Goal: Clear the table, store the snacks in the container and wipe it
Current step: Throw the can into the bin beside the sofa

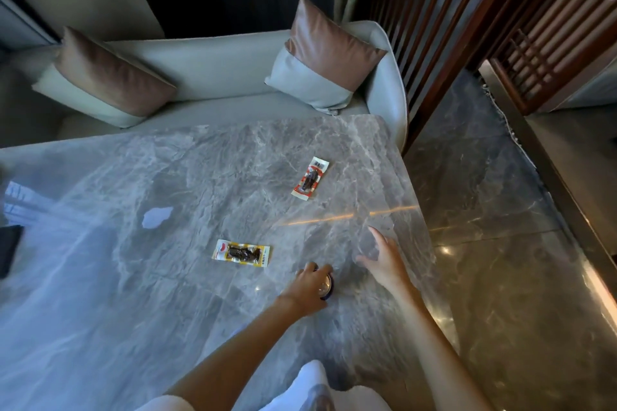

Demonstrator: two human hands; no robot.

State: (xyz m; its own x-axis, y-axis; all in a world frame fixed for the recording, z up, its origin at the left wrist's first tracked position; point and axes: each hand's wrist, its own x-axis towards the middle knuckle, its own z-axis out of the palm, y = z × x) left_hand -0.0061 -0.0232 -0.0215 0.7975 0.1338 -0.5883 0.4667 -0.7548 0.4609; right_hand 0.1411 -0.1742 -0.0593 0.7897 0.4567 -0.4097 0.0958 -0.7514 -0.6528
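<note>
Leftmost, a yellow snack packet (pixel 242 253) lies on the desk (pixel 133 277) just left of the left hand (pixel 309 289). That hand curls over what looks like a small round container (pixel 329 287), probably steadying it. A red snack packet (pixel 310 180) lies beyond both hands. The right hand (pixel 384 262) is spread and holds nothing.

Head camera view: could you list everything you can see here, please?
Table: one, grey marble, foreground.
Red-and-white snack packet: one, far right on table.
Yellow-and-white snack packet: one, nearer, mid-table.
Small round object: one, dark-rimmed, on table, front right.
Dark flat item: one, table's left edge, unidentifiable.
Sofa: one, pale grey, behind table.
Cushions: two, brown and grey, on sofa's ends.
Wooden screen: one, dark brown, upper right.
Floor: glossy dark stone, right.
Left hand: grips Small round object.
Right hand: open, fingers spread, over table.
</note>
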